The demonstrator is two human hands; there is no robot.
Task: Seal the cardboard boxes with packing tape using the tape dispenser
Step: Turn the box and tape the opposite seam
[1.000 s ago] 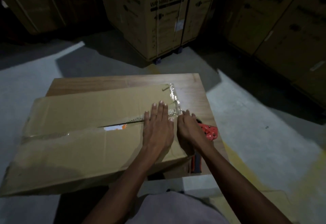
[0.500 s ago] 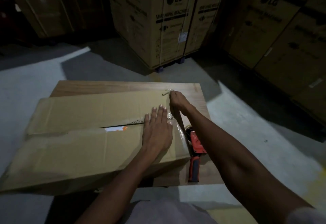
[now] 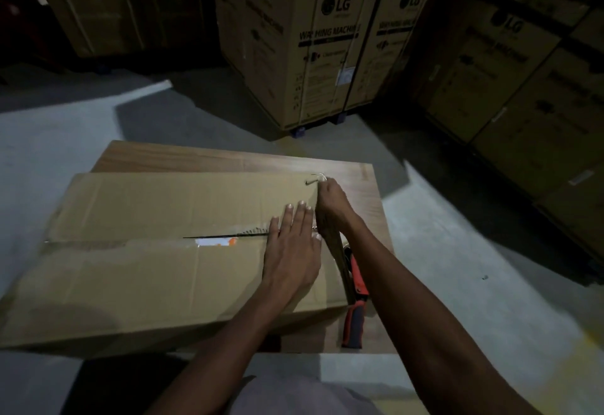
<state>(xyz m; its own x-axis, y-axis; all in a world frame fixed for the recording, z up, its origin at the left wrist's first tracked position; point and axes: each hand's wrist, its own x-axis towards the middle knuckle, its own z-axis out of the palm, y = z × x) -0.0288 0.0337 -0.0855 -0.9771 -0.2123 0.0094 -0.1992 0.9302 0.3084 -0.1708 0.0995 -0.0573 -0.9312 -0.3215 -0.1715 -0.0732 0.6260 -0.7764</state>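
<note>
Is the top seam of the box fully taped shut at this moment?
No. On the cardboard box a dark gap lies open along the seam, left of the flat left hand.

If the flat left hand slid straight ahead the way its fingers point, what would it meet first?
Only more box top, it seems: the left hand lies flat on the cardboard box, fingers pointing toward its far edge, then the wooden table beyond.

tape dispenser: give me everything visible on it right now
The tape dispenser lies on the wooden table, just off the right end of the cardboard box. It has a red body and a red-and-dark handle that points toward the person. Its far end is hidden behind the right forearm and the box edge, so roll and blade cannot be made out. Neither hand holds it.
</note>
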